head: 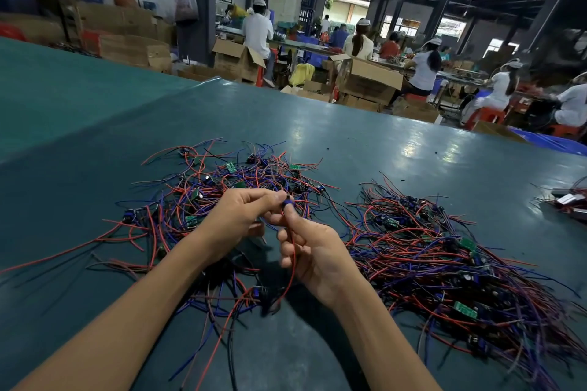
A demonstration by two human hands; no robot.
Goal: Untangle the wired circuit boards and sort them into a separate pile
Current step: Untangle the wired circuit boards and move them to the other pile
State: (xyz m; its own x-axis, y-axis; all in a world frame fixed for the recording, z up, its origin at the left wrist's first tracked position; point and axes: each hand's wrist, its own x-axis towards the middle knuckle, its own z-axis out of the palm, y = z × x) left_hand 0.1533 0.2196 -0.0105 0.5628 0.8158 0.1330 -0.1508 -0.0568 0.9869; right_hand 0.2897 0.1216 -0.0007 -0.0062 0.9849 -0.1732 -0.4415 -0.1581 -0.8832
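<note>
Our bare left hand (235, 216) and right hand (317, 257) meet above the dark teal surface (349, 136). Our left fingers (270, 197) pinch a small blue-topped wired circuit board (287, 201). Our right fingers (286, 222) clamp its thin red wire (293, 251) just below. Under our hands sprawls the loose tangle of red, blue and black wired boards (222, 181). A denser separate pile (444, 251) lies to the right.

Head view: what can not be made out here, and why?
All in the head view:
- Blue part: mostly covered by fingers of the left hand and right hand.
- Right pile: cut off by the bottom right edge.
- Wire ends below the hands: blurred.
- Left pile boards: too small to count.
</note>
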